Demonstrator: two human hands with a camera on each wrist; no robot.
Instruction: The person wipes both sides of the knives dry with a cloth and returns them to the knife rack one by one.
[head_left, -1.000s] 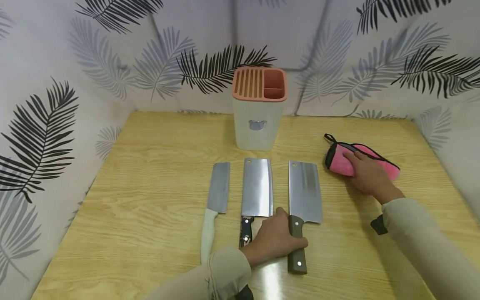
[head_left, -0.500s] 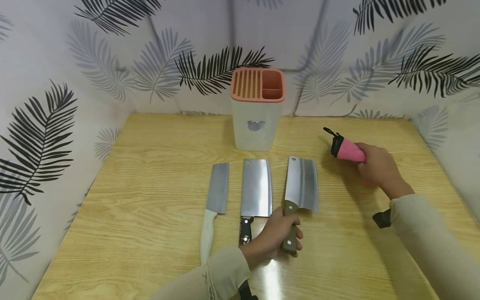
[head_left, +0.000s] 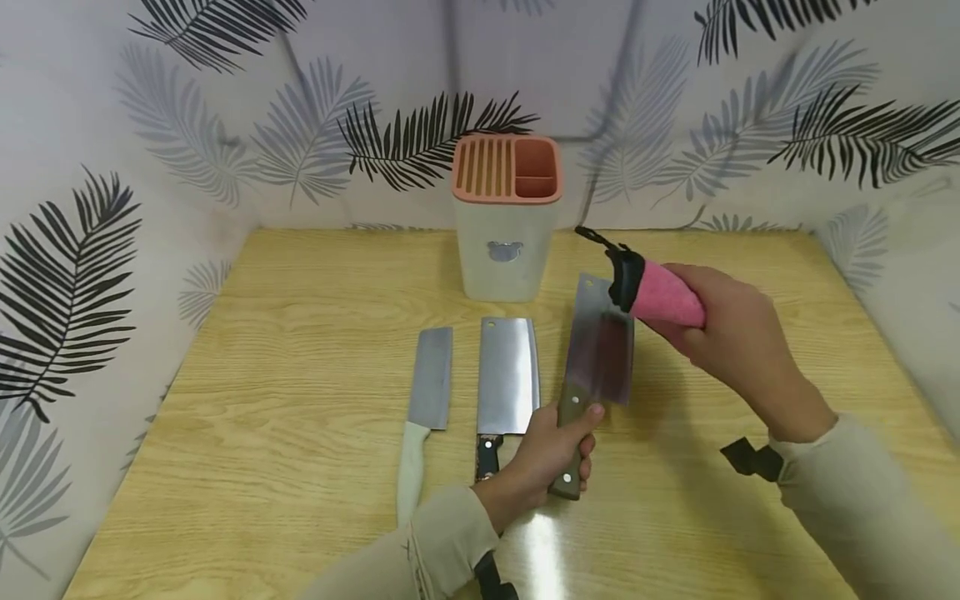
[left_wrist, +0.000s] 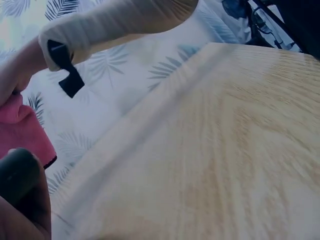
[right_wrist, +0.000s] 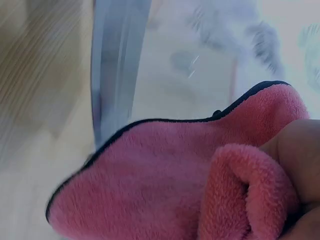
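Observation:
In the head view my left hand (head_left: 542, 457) grips the olive-brown handle of a cleaver (head_left: 581, 354), its broad blade pointing away and raised off the table. My right hand (head_left: 738, 333) clutches a bunched pink towel (head_left: 666, 296) with black edging and a hanging loop. The towel overlaps the upper right of the blade in this view. The right wrist view shows the towel (right_wrist: 135, 175) spread below my fingers, with the shiny blade (right_wrist: 117, 65) behind its edge. The handle's end (left_wrist: 19, 175) pokes out of my left fist in the left wrist view.
Left of the held cleaver lie a black-handled cleaver (head_left: 507, 375) and a pale-handled knife (head_left: 431, 379), flat on the wooden table (head_left: 300, 358). A white knife holder (head_left: 501, 250) with an orange slotted top stands at the back. Leaf-patterned cloth walls surround the table.
My left hand has lifted the olive-handled cleaver and tilted it. My right hand has picked up the pink towel and carried it left to the blade.

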